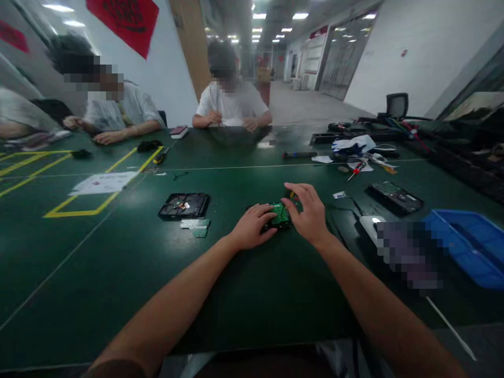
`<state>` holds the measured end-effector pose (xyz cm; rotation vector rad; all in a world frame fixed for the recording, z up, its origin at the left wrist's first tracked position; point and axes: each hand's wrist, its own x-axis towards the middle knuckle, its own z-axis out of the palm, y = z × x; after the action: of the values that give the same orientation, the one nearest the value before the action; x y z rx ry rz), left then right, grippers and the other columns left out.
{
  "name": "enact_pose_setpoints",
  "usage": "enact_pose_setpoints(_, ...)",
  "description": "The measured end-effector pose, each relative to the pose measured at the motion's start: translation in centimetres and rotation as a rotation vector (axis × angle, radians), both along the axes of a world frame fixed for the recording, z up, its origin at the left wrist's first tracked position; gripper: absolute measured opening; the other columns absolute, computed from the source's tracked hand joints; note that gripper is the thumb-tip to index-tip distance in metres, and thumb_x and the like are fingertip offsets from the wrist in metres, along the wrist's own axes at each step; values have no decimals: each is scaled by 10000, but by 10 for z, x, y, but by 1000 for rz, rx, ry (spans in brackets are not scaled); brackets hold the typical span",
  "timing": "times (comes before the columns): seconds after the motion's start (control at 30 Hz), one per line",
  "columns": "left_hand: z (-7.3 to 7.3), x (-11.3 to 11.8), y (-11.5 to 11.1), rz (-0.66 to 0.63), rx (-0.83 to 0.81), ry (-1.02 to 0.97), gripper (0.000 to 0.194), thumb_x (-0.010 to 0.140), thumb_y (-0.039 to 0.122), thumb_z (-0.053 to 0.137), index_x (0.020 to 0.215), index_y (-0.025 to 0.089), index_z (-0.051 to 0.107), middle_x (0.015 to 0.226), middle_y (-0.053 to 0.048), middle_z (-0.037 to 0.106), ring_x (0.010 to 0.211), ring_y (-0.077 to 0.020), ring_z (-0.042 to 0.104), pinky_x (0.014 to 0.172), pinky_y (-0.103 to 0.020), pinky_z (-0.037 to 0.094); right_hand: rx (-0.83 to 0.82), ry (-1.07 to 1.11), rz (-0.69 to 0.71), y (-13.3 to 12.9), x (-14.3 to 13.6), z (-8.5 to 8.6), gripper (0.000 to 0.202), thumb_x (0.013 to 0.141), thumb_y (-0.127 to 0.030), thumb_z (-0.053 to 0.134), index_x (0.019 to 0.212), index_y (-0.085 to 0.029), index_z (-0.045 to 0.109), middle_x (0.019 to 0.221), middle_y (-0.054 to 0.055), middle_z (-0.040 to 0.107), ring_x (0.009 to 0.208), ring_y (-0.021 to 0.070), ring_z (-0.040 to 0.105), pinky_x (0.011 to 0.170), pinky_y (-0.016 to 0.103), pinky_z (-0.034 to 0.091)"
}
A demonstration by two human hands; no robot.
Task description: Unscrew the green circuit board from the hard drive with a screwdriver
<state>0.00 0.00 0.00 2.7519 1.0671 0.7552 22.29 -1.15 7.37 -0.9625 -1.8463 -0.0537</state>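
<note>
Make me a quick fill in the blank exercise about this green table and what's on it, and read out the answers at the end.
1. The left hand is on a device whose circuit board is ____ in colour.
2. The blue tray lies on the person's own ____ side.
3. The tape marking the table is ____.
4. The large white sheet lies toward the person's own ____ side.

Missing words: green; right; yellow; left.

On the green table (118, 315), we observe yellow tape (76, 213) at left, with a white sheet (104, 182) lying partly over it. At right we note a blue tray (468, 247). Across the table we find a person in a white top (232, 107); upper left, a red wall hanging (124, 21).
</note>
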Motion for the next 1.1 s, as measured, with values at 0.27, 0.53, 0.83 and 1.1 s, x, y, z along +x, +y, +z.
enact_pose_setpoints(0.27,3,-1,-2,-14,-5,-44,487,956,441,663,1393,244,579,1507,-128,553,1428,-341,511,1222,-630,377,-31,-9,59,-1,-1,-2,479,1013,-200,542,1475,-326,518,1350,83,647,1222,268,641,1014,500,593)
enact_pose_setpoints(0.53,1,-1,-1,-19,4,-41,494,958,452,662,1396,239,578,1509,-136,551,1430,-346,509,1213,-638,385,-40,27,12,-3,-1,-1,454,989,-233,607,1434,-312,558,1261,97,625,1161,267,634,971,489,613)
enact_pose_setpoints(0.83,0,-2,0,-26,7,-41,495,964,457,654,1399,235,574,1510,-138,550,1433,-346,504,1211,-643,383,-57,-5,50,-1,-1,-2,467,1009,-192,563,1453,-330,519,1305,81,641,1136,252,655,946,473,613)
enact_pose_setpoints(1.1,1,-1,0,-28,11,-40,485,963,444,653,1394,236,574,1514,-136,546,1432,-336,505,1215,-630,384,-12,20,-22,0,-1,-2,421,970,-258,644,1379,-298,552,1206,98,637,1109,278,637,917,487,613)
